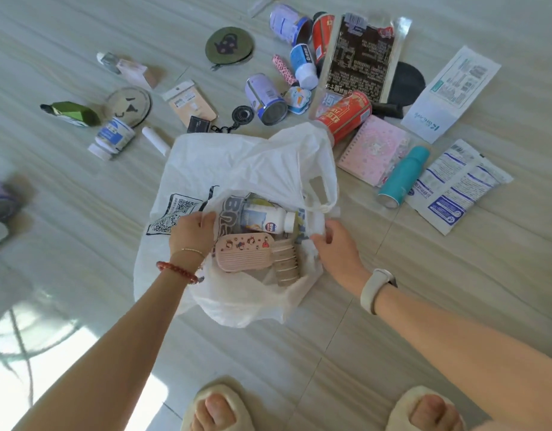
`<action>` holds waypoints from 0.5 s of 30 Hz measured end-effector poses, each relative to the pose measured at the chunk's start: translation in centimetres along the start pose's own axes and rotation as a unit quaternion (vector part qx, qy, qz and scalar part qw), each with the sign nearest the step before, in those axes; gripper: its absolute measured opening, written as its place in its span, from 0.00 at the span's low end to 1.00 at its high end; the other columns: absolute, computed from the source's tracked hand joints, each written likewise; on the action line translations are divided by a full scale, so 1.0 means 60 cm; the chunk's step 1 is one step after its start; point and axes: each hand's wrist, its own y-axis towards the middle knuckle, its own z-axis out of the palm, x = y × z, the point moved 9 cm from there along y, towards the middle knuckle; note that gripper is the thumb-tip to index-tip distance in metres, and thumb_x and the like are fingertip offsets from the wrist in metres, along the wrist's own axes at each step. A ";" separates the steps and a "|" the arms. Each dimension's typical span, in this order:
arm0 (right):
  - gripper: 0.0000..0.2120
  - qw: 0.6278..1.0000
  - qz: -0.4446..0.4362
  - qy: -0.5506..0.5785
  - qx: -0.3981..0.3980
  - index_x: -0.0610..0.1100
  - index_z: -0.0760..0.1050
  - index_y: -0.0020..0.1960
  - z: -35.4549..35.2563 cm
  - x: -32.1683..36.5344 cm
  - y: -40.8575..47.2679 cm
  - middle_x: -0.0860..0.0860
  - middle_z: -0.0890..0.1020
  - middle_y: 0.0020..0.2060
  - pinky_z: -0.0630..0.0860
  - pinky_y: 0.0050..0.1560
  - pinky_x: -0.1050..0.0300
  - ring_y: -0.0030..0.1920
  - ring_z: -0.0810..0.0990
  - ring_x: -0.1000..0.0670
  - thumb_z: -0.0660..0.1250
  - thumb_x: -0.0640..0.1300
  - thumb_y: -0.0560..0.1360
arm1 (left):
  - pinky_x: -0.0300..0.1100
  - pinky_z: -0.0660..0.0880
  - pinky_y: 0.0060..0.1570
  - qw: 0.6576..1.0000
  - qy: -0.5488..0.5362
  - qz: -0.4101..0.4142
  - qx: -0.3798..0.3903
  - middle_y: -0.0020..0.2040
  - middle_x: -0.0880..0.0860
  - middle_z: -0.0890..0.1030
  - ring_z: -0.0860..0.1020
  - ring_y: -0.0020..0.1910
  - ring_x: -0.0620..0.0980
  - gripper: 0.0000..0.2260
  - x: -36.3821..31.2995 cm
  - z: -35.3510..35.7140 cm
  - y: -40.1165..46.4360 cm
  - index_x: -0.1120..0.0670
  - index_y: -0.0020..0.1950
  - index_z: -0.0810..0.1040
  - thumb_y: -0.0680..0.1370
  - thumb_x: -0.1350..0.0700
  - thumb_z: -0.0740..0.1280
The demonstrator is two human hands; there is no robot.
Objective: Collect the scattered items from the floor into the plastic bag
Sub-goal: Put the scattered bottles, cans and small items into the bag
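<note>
We have the plastic bag (237, 169) by its mouth: our left hand (192, 233) pinches the rim at nine o'clock, our right hand (336, 247) pinches the crumpled rim at three, and between them the opening is held wide. Inside already lie a white bottle (265, 220) and a pink case (243, 251). We judge this the pause between loads, with most of the collecting left to do. Next, one hand must let go and reach out. The nearest pieces sit just past the far edge: a red can (346, 115) and pink notebook (372, 149) at one o'clock, a small white tube (156, 140) at eleven. The floor (439, 275) at three lies open; our slippers (218, 409) crowd six.
</note>
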 end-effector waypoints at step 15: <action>0.14 0.968 -0.215 -0.099 -0.083 0.40 0.70 0.63 -0.186 0.211 0.000 0.52 0.74 0.50 0.64 0.43 0.67 0.47 0.72 0.52 0.59 0.38 0.77 | 0.47 0.79 0.49 0.971 -0.236 -0.045 0.002 0.61 0.61 0.72 0.77 0.53 0.59 0.26 -0.051 -0.097 0.009 0.57 0.68 0.64 0.72 0.55 0.69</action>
